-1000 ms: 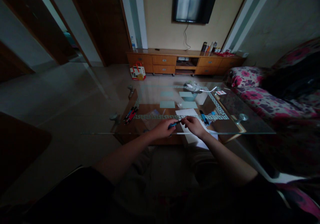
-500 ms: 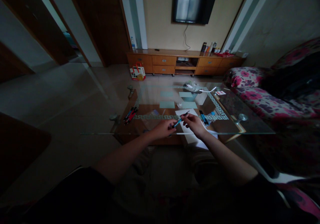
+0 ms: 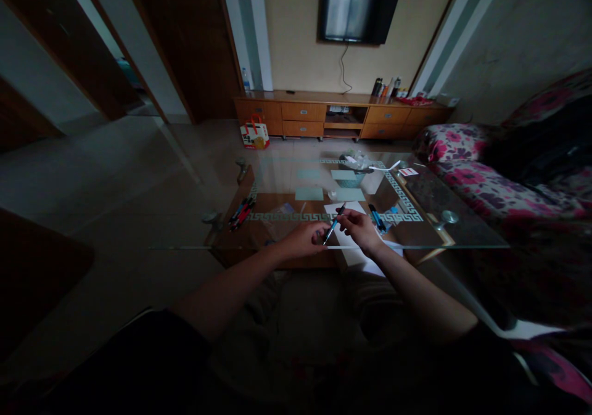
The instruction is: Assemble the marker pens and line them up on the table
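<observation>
A slim blue pen (image 3: 333, 225) with dark ends slants between my hands, over the near edge of the glass table (image 3: 272, 180). My right hand (image 3: 361, 229) pinches its upper part between thumb and fingers. Close beside the lower end is my left hand (image 3: 306, 237), its fingers curled; whatever they hold, if anything, is too small and dark to make out. White paper (image 3: 352, 207) lies beneath the right hand. Several blue and black pens (image 3: 377, 219) lie to the right, and several red, black and blue pens (image 3: 241, 214) lie in a bunch on the left.
Toward the far side of the table are a clear plastic bag (image 3: 357, 160) and a red-and-white card (image 3: 407, 172). A floral sofa (image 3: 481, 184) stands to the right. Beyond the table, a paper bag (image 3: 254, 134) rests by a low wooden cabinet (image 3: 303, 111).
The pen has swung to a steeper slant, and its lower end now shows clear of my left fingers. My right hand keeps its pinch; both hands stay in nearly the same place.
</observation>
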The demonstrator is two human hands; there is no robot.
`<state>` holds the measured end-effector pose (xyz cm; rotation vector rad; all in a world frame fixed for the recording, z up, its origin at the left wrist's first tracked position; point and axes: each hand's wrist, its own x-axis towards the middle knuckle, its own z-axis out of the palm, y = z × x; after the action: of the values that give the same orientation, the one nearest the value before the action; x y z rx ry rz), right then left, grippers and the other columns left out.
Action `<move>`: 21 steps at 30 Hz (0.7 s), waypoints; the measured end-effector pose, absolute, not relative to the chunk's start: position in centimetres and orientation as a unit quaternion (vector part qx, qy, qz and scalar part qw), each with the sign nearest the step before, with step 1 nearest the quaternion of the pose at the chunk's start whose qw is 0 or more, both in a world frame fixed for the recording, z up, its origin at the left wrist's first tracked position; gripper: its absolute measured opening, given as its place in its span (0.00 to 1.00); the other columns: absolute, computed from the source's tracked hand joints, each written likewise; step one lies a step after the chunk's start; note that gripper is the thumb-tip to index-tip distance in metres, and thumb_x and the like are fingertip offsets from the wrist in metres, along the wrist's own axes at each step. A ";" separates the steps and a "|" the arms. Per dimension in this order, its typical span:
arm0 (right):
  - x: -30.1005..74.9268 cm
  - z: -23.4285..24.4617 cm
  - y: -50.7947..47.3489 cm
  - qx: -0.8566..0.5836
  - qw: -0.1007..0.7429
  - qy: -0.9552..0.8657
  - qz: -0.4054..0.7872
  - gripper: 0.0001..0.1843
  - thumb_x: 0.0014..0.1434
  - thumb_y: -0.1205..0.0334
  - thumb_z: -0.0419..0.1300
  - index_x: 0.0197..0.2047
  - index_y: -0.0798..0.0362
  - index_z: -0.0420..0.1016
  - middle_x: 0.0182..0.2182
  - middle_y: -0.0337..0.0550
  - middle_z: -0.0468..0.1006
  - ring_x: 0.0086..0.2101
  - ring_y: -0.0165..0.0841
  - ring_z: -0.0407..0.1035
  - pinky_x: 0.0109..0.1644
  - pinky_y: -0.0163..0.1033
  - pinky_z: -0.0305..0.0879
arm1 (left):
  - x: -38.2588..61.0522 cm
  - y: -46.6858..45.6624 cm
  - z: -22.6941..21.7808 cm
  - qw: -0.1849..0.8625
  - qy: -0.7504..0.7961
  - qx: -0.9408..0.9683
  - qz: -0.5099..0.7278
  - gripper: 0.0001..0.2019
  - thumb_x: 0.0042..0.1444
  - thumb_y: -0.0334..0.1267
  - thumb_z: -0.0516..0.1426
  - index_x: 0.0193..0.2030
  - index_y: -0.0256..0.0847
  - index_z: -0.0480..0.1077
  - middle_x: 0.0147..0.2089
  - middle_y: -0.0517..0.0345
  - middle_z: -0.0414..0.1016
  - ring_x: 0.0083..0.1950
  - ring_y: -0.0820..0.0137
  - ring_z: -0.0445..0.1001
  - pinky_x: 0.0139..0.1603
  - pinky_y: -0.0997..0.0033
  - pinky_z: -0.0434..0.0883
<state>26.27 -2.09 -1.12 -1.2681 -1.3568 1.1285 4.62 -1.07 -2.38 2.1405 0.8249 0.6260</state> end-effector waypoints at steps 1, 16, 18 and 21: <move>26.2 -1.0 -2.2 -0.511 0.462 -0.559 0.461 0.24 0.50 0.43 0.65 0.42 0.54 0.74 0.27 0.39 0.74 0.25 0.29 0.64 0.26 0.34 0.58 | 4.6 -1.1 -2.3 0.368 0.320 0.839 0.240 0.24 0.48 0.39 0.66 0.52 0.40 0.70 0.36 0.60 0.72 0.31 0.75 0.68 0.33 0.74 0.65; 26.0 -0.9 -2.3 -0.479 0.451 -0.580 0.480 0.25 0.50 0.41 0.65 0.40 0.54 0.72 0.27 0.39 0.72 0.27 0.30 0.63 0.29 0.35 0.57 | 4.4 -1.1 -1.8 0.331 0.297 0.865 0.233 0.23 0.47 0.46 0.68 0.48 0.39 0.70 0.34 0.62 0.71 0.32 0.74 0.67 0.33 0.74 0.63; 26.1 -1.0 -2.3 -0.479 0.457 -0.574 0.482 0.25 0.50 0.41 0.65 0.41 0.53 0.72 0.28 0.39 0.73 0.27 0.30 0.64 0.28 0.35 0.57 | 4.4 -1.2 -1.7 0.326 0.298 0.867 0.229 0.25 0.46 0.45 0.68 0.50 0.40 0.69 0.35 0.62 0.71 0.32 0.74 0.67 0.33 0.74 0.63; 26.1 -0.9 -2.3 -0.481 0.461 -0.570 0.481 0.25 0.50 0.42 0.66 0.41 0.53 0.72 0.28 0.38 0.72 0.27 0.29 0.63 0.28 0.35 0.57 | 4.5 -1.3 -1.7 0.320 0.295 0.870 0.230 0.24 0.46 0.44 0.68 0.49 0.40 0.69 0.35 0.62 0.71 0.32 0.74 0.67 0.33 0.74 0.63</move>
<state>26.06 -2.31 -0.88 -1.1832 -1.4032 1.1842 4.48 -1.28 -1.68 2.2869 0.7757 0.6036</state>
